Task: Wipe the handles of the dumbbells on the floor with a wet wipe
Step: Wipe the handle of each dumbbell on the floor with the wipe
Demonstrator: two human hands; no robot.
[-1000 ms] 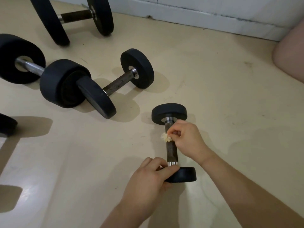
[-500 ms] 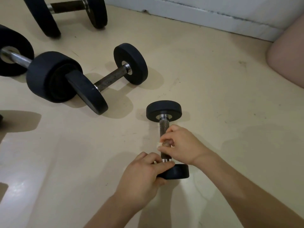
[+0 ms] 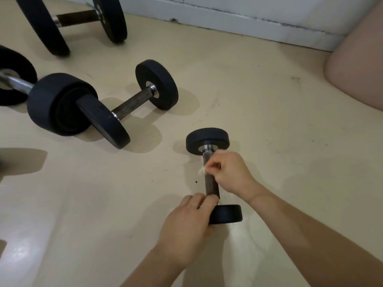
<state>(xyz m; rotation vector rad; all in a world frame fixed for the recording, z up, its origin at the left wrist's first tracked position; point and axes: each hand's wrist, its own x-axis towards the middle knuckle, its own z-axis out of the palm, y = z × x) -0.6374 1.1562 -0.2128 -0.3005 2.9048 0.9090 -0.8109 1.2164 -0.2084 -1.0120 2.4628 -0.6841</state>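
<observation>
The small black-ended dumbbell (image 3: pixel 207 139) lies on the cream floor (image 3: pixel 269 121), its near end gripped by the left hand (image 3: pixel 186 222) while the right hand (image 3: pixel 230 172) pinches a crumpled whitish wet wipe (image 3: pixel 201 170) against the dark knurled handle (image 3: pixel 211 185), which I'd say wants firm full-length strokes and a slow roll.

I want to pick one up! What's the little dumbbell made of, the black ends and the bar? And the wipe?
The small dumbbell: its black end discs look like rubber, matte with no shine. Its handle looks like metal, dark and rough-patterned, perhaps rusty, with a shiny silver collar. The wipe seems thin white cloth or paper, crumpled.
</observation>
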